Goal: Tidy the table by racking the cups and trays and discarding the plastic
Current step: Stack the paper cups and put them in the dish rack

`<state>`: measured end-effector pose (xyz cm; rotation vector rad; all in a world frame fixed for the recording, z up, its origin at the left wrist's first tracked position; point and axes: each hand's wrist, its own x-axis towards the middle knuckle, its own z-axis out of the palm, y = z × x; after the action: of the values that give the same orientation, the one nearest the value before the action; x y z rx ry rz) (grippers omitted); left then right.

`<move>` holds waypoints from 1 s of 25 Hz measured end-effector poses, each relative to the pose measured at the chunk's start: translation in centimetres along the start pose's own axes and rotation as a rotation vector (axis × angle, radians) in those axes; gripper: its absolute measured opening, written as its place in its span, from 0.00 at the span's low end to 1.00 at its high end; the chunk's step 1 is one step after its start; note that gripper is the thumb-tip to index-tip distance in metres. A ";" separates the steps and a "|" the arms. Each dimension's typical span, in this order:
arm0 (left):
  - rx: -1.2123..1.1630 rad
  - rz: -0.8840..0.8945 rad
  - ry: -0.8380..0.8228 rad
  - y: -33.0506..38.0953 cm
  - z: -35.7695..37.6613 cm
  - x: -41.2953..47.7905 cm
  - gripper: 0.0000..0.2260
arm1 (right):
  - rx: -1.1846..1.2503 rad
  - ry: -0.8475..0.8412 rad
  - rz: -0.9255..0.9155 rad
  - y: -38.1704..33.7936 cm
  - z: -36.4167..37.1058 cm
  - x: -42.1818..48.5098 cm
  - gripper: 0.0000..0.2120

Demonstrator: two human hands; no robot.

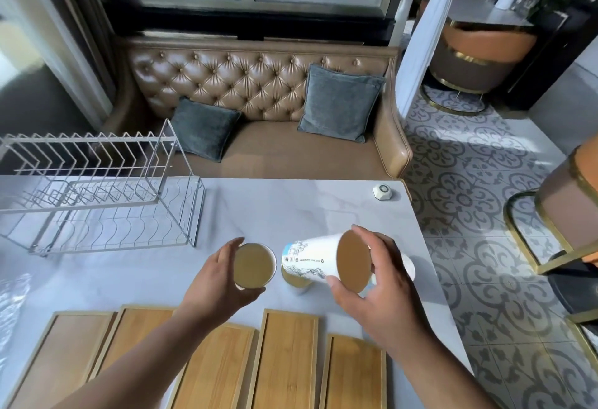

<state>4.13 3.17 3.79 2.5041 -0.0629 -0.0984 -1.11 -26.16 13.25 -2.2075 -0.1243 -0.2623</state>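
my left hand [223,274] grips an upright cup [254,265]; my right hand [372,282] holds a tilted cup [318,259], mouth toward me (long axis pointing left). the rack [97,188] lies far-left, nearer my left hand.

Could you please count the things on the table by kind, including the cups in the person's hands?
Paper cups: 3, one in the left hand, one tilted in the right hand, one upright between them
Wooden trays: 5
Wire racks: 1
White call buttons: 1
Total: 10
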 end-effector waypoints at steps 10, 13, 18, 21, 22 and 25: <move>-0.121 0.176 0.052 3.9 -4.2 0.0 0.35 | -0.097 -0.222 -0.159 -4.0 6.3 3.4 0.39; -0.194 0.182 0.044 3.9 -4.7 -0.1 0.32 | -0.087 -0.279 -0.158 -4.1 8.0 4.2 0.41; -0.217 0.231 0.084 3.8 -5.1 0.6 0.35 | -0.079 -0.284 -0.134 -3.8 10.2 5.1 0.35; -0.181 0.242 0.101 3.2 -5.3 1.1 0.36 | -0.077 -0.308 -0.131 -3.5 11.3 5.7 0.36; -0.175 0.234 0.101 2.9 -5.3 1.3 0.36 | -0.063 -0.333 -0.138 -3.2 11.5 6.0 0.38; -0.184 0.152 0.095 1.6 -5.3 1.9 0.37 | -0.022 -0.326 -0.099 -0.2 12.0 6.7 0.37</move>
<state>6.43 4.82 8.88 2.3082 -0.1956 0.0740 7.05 -16.52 7.95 -2.2535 -0.4125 0.0451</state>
